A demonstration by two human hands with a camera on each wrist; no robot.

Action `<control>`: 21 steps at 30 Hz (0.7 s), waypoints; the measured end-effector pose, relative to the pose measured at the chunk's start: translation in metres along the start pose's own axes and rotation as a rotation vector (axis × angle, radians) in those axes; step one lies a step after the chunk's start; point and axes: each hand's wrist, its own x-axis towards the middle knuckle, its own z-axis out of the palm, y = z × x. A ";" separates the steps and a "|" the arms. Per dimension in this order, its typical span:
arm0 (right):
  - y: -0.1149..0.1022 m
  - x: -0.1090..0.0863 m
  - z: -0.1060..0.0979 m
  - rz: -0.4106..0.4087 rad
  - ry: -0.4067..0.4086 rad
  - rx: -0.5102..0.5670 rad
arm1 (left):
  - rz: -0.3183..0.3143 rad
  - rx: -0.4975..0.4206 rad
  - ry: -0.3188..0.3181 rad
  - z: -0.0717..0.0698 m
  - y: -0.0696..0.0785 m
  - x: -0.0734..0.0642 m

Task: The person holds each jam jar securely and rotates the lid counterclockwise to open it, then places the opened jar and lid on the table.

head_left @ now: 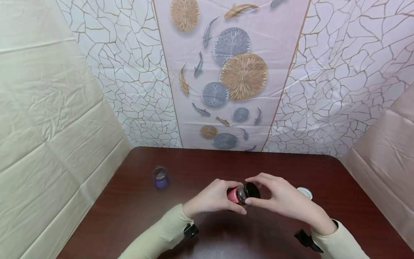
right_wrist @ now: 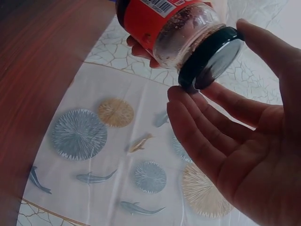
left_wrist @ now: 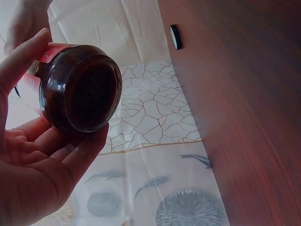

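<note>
A glass jar (head_left: 240, 194) with a red label (right_wrist: 153, 23), dark contents toward its base and a black screw lid (head_left: 252, 190) is held tilted above the table. My left hand (head_left: 216, 197) grips the jar round its labelled body. In the left wrist view the jar's dark base (left_wrist: 93, 96) faces the camera, the fingers under it and the thumb over the label. From the other side, my right hand (head_left: 284, 198) pinches the lid by its rim between thumb and fingertips. The lid sits on the jar's mouth; whether it is loose cannot be seen.
A small clear glass jar (head_left: 160, 177) with a blue lower part stands at the left of the dark brown table (head_left: 200, 165). To the right, behind the right hand, lies a white round lid (head_left: 305, 193), dark-rimmed in the left wrist view. Patterned cloth (head_left: 226, 118) hangs behind the table.
</note>
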 end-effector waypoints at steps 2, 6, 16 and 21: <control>0.000 0.000 0.000 -0.007 -0.010 0.011 | 0.000 0.003 0.000 0.000 -0.001 0.000; -0.001 -0.001 -0.002 -0.028 -0.034 0.030 | 0.000 0.007 -0.002 0.001 -0.002 -0.001; -0.005 0.001 -0.003 -0.008 -0.040 0.005 | 0.014 0.036 0.004 0.002 -0.002 -0.002; -0.007 0.005 -0.003 0.111 -0.078 0.012 | 0.017 0.033 0.005 0.002 -0.002 -0.002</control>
